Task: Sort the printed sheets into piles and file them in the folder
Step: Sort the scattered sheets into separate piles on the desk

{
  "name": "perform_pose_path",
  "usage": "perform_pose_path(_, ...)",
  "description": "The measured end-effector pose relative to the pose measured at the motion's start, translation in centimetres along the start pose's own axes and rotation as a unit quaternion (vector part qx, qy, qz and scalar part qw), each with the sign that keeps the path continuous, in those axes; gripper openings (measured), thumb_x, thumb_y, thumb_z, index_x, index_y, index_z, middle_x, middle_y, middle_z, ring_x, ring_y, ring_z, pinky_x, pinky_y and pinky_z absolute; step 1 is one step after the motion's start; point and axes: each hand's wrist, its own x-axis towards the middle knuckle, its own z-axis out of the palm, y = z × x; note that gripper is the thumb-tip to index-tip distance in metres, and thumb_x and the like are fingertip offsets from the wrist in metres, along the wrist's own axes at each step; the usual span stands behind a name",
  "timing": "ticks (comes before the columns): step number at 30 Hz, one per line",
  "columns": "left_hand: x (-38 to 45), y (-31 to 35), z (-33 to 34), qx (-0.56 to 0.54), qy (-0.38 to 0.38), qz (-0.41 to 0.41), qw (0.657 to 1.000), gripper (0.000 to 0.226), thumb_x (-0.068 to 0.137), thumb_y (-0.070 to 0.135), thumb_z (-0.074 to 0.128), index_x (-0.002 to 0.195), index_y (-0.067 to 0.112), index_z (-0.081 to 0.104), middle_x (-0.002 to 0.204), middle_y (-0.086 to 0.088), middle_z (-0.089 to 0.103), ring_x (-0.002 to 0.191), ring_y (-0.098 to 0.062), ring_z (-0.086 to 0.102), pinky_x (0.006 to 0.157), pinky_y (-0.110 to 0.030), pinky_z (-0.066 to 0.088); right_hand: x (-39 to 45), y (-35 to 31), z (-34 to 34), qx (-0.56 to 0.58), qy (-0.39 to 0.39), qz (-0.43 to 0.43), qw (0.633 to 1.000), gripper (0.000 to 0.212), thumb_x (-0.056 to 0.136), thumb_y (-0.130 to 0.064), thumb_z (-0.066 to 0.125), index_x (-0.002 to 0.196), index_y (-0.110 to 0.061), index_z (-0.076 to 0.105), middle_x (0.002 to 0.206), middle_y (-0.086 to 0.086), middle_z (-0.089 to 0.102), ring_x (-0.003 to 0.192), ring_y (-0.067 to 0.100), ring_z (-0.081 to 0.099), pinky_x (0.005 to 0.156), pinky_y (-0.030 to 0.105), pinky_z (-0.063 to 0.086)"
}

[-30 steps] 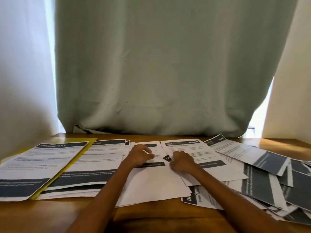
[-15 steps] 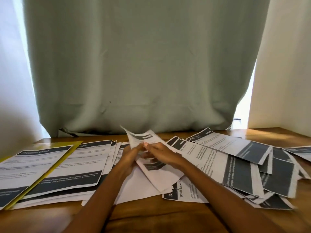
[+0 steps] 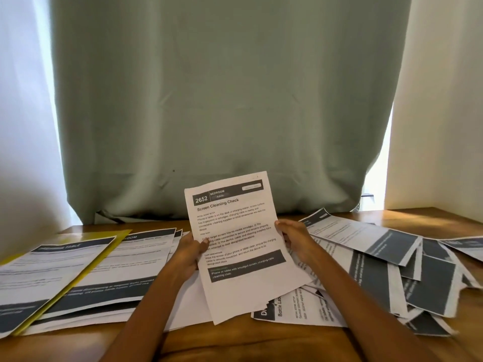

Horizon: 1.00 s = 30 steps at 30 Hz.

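I hold one printed sheet [image 3: 240,239] upright above the table; it is headed "2652 BEDROOM, Screen Cleaning Check". My left hand [image 3: 189,254] grips its left edge with the thumb on the front. My right hand [image 3: 296,240] grips its right edge. A yellow folder [image 3: 109,246] lies at the far left with a printed sheet [image 3: 49,273] on top of it. Beside it sits a neat pile of sheets [image 3: 122,270]. A loose spread of unsorted sheets [image 3: 386,267] covers the right side of the wooden table [image 3: 235,340].
A grey-green curtain [image 3: 230,100] hangs right behind the table and touches its far edge. White walls stand at both sides. A bright gap shows at the curtain's right edge.
The sheet that both hands were pulling from the spread is now lifted upright and turned to face me. The view has tilted slightly.
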Motion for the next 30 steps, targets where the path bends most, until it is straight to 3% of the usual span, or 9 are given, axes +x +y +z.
perform_pose_path(3, 0.0, 0.0, -0.1, 0.006, 0.004, -0.004, 1.0, 0.029, 0.093, -0.004, 0.046, 0.113, 0.016, 0.052, 0.113, -0.011, 0.061, 0.09, -0.03, 0.061, 0.064, -0.045, 0.053, 0.1, -0.1, 0.0, 0.003, -0.001, -0.001, 1.0, 0.016, 0.092, -0.012, 0.055, 0.104, -0.008, 0.066, 0.1, 0.012, 0.07, 0.09, 0.029, 0.066, 0.065, 0.03, 0.05)
perform_pose_path(9, 0.1, 0.1, -0.2, 0.016, 0.003, -0.006, 1.0, 0.029, 0.093, -0.003, 0.047, 0.114, 0.016, 0.051, 0.114, -0.012, 0.06, 0.096, -0.033, 0.06, 0.069, -0.048, 0.052, 0.6, 0.4, -0.1, -0.003, 0.005, -0.003, 1.0, 0.017, 0.092, -0.013, 0.056, 0.106, -0.009, 0.066, 0.102, 0.012, 0.07, 0.087, 0.027, 0.066, 0.057, 0.027, 0.047)
perform_pose_path(13, 0.1, 0.2, -0.2, 0.024, 0.006, -0.004, 1.0, 0.029, 0.093, -0.004, 0.046, 0.115, 0.015, 0.051, 0.114, -0.012, 0.06, 0.099, -0.033, 0.059, 0.076, -0.051, 0.051, 0.6, 0.3, 0.0, -0.007, -0.027, -0.001, 1.0, 0.016, 0.09, -0.013, 0.06, 0.106, -0.01, 0.064, 0.101, 0.01, 0.071, 0.089, 0.028, 0.068, 0.077, 0.041, 0.057)
perform_pose_path(15, 0.2, 0.0, -0.1, 0.073, 0.01, 0.004, 0.997, 0.024, 0.094, 0.001, 0.048, 0.113, 0.015, 0.052, 0.112, -0.009, 0.06, 0.102, -0.032, 0.059, 0.08, -0.049, 0.051, 0.1, -0.1, 0.0, -0.078, -0.04, -0.028, 0.996, 0.014, 0.089, -0.009, 0.061, 0.102, -0.011, 0.062, 0.099, 0.004, 0.069, 0.087, 0.023, 0.067, 0.07, 0.034, 0.057)
perform_pose_path(16, 0.3, -0.3, -0.1, 0.143, 0.015, 0.012, 0.99, 0.019, 0.094, 0.005, 0.049, 0.111, 0.015, 0.053, 0.111, -0.007, 0.06, 0.103, -0.03, 0.06, 0.082, -0.045, 0.051, 0.2, -0.3, -0.3, -0.155, -0.025, -0.071, 0.985, 0.017, 0.087, -0.005, 0.062, 0.102, -0.011, 0.062, 0.097, 0.002, 0.067, 0.086, 0.021, 0.066, 0.066, 0.028, 0.054)
perform_pose_path(18, 0.8, -1.2, -0.1, 0.339, 0.024, 0.04, 0.94, 0.013, 0.093, 0.011, 0.054, 0.105, 0.012, 0.059, 0.11, -0.007, 0.062, 0.102, -0.026, 0.061, 0.088, -0.036, 0.052, 0.9, -0.8, -1.3, -0.305, 0.039, -0.163, 0.938, 0.026, 0.083, 0.001, 0.062, 0.107, -0.009, 0.066, 0.1, 0.006, 0.068, 0.09, 0.025, 0.065, 0.07, 0.029, 0.052)
perform_pose_path(20, 1.3, -2.2, -0.1, 0.482, 0.045, 0.068, 0.872, 0.014, 0.09, 0.014, 0.058, 0.102, 0.009, 0.062, 0.112, -0.009, 0.062, 0.103, -0.022, 0.058, 0.092, -0.027, 0.047, 1.2, -1.4, -2.6, -0.385, 0.099, -0.19, 0.898, 0.03, 0.08, 0.001, 0.061, 0.108, -0.008, 0.068, 0.106, 0.011, 0.069, 0.094, 0.028, 0.065, 0.079, 0.03, 0.049)
perform_pose_path(22, 1.5, -2.6, -0.3, 0.532, 0.064, 0.083, 0.84, 0.016, 0.089, 0.017, 0.06, 0.104, 0.011, 0.062, 0.111, -0.008, 0.061, 0.104, -0.02, 0.056, 0.091, -0.025, 0.044, 1.5, -1.8, -3.8, -0.417, 0.129, -0.179, 0.882, 0.029, 0.08, 0.0, 0.061, 0.107, -0.007, 0.069, 0.108, 0.013, 0.069, 0.095, 0.029, 0.063, 0.08, 0.031, 0.046)
perform_pose_path(30, 2.0, -2.2, -0.9, 0.625, 0.117, 0.088, 0.767, 0.027, 0.089, 0.017, 0.061, 0.116, 0.015, 0.058, 0.115, -0.004, 0.061, 0.106, -0.019, 0.057, 0.09, -0.028, 0.043, 1.6, -2.2, -4.8, -0.373, 0.095, -0.115, 0.916, 0.027, 0.084, 0.002, 0.063, 0.111, -0.001, 0.067, 0.112, 0.017, 0.066, 0.087, 0.026, 0.06, 0.076, 0.029, 0.046)
